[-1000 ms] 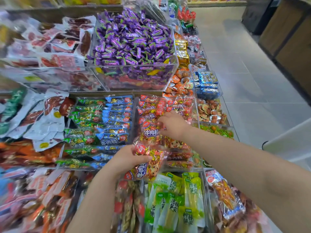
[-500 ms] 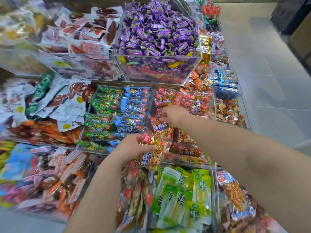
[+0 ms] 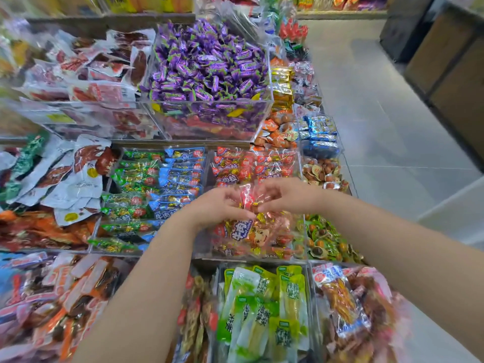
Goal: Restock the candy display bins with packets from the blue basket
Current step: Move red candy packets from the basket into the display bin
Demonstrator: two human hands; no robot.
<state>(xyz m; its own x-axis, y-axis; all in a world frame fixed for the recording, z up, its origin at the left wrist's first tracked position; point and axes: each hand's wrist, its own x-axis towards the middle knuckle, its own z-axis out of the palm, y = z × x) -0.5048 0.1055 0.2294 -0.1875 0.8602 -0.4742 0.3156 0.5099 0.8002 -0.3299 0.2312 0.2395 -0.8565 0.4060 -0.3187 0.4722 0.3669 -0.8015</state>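
A: Shelves everywhere! Both the left hand (image 3: 217, 208) and right hand (image 3: 288, 197) pinch one red crinkly plastic candy packet (image 3: 248, 199) above its clear acrylic bin (image 3: 262, 255).
B: Placing step, I reckon. Lower it, then release.

View down onto a shop display of clear bins. Near the centre, two bare hands meet above a bin of red packets (image 3: 243, 166). The left hand (image 3: 217, 208) and right hand (image 3: 288, 196) both pinch one crinkly red-and-clear packet (image 3: 248, 201) between them, its print too blurred to read. At 12 o'clock, a raised bin (image 3: 209, 103) is heaped with purple sweets (image 3: 207, 64). At 9 o'clock lie rows of green and blue packets (image 3: 157, 184). At 6 o'clock are pale green packets (image 3: 262, 305). At 2 o'clock is grey tiled floor (image 3: 379, 113).
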